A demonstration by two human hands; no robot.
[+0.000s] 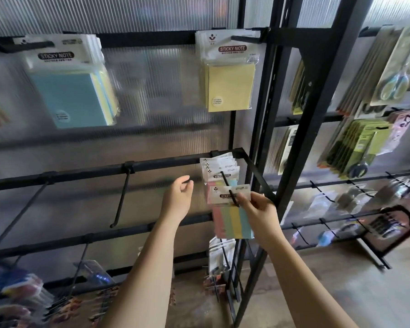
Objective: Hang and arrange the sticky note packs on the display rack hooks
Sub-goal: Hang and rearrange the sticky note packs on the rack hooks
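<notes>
The right hand pinches the white header of a striped sticky note pack at the tip of a black hook near the right end of the rack's middle rail, in front of more packs. The left hand hovers just beside it, fingers loosely apart, holding nothing.

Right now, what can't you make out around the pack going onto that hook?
- Head view: whether the striped pack is threaded on the hook; the right hand covers its header's right side and the hook's tip.
- Number of packs already hung behind it: overlapping, too small.
- Small print on the pack's header: blurred.
- Left hand: palm faces away, though nothing shows in it.
</notes>
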